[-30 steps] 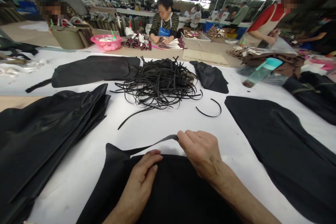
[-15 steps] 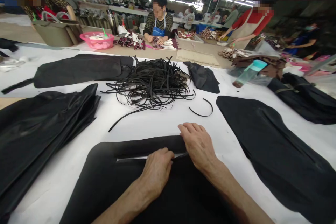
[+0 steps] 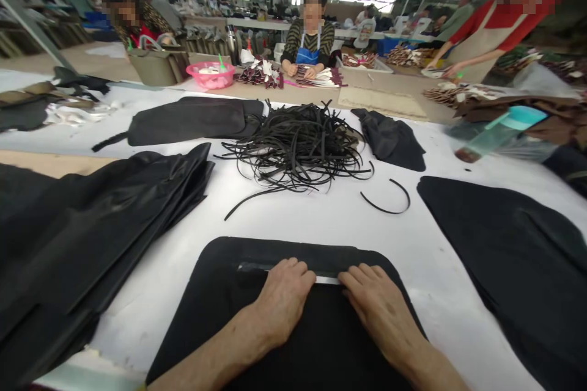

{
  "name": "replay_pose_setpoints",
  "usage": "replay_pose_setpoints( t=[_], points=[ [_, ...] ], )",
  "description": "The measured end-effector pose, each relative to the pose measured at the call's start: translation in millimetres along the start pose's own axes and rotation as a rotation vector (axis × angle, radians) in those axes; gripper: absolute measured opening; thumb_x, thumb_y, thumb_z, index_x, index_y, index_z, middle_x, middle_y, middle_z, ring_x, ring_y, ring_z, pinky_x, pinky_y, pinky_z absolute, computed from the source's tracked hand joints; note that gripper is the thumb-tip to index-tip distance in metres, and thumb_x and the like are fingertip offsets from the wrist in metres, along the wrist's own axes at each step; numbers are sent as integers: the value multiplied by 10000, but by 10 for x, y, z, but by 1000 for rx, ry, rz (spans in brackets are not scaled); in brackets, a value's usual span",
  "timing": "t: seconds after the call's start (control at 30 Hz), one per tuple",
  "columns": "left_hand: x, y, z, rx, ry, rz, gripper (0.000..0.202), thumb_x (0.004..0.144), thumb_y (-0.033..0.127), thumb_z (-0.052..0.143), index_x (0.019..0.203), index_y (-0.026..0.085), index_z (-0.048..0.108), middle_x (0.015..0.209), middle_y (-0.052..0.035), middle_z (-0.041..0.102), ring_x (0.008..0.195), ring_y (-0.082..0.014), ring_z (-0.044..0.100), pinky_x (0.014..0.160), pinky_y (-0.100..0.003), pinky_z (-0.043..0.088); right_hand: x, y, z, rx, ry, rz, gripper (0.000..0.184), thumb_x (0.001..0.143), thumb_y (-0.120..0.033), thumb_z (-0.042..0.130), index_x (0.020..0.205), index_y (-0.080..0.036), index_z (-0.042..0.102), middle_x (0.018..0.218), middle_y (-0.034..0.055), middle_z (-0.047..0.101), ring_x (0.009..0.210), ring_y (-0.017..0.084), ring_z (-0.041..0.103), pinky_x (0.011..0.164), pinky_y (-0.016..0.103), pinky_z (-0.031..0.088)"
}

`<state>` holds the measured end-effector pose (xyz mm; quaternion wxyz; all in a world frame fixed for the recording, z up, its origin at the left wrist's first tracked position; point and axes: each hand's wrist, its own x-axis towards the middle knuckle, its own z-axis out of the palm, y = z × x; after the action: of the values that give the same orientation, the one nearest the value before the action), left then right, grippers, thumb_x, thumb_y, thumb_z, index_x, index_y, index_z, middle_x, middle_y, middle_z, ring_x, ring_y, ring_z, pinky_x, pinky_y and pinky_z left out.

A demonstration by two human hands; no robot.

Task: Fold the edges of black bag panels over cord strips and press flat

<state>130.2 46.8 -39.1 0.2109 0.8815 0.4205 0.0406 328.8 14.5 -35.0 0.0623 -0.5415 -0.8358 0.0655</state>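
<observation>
Head view: black panel [image 3: 330, 339] flat on white table [image 3: 284, 214], under both hands. Slot [image 3: 326, 280] runs left-right near far edge, between the hands, about equally near each. Left hand [image 3: 287, 299], right hand [image 3: 376, 296]: fingers curled, touching slot edge; can't tell if pinching.

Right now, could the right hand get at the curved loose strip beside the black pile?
Probably yes: the curved loose strip lies beyond the right hand, with only part of the black panel and white surface between, but it must first leave the slit.
</observation>
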Motion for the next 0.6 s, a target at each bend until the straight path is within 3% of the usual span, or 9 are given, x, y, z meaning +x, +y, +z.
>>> replay_pose_setpoints(
  t=[0.2, 0.33, 0.43, 0.6],
  points=[
    [-462, -452, -184, 78, 61, -158, 224, 884, 98, 372, 856, 192, 573, 864, -31, 578, 832, -202, 469, 765, -363, 391, 10, 50, 49, 14, 39, -33, 218, 830, -56, 426, 733, -216, 537, 744, 15, 505, 669, 201, 424, 625, 340, 259],
    [-634, -698, -250, 2, 130, -216, 221, 872, 85, 387, 884, 199, 577, 866, -23, 575, 857, -198, 457, 774, -359, 380, 15, 1, 56, -34, 48, -18, 232, 814, -39, 427, 726, -223, 539, 755, 19, 498, 677, 207, 416, 629, 341, 263],
    [-653, -764, -240, -55, 157, -228, 225, 850, 68, 404, 868, 209, 578, 861, -11, 574, 859, -194, 456, 770, -352, 375, 10, -65, 69, -94, 79, -5, 229, 788, -32, 451, 732, -228, 555, 761, 24, 499, 694, 217, 416, 639, 353, 270],
    [-612, -703, -184, -21, 163, -215, 239, 861, 85, 385, 861, 212, 588, 861, -19, 571, 840, -198, 454, 752, -364, 369, 19, -222, 96, -107, 106, 45, 217, 788, -35, 468, 734, -222, 564, 762, 29, 495, 693, 215, 401, 639, 363, 270]
  ],
)
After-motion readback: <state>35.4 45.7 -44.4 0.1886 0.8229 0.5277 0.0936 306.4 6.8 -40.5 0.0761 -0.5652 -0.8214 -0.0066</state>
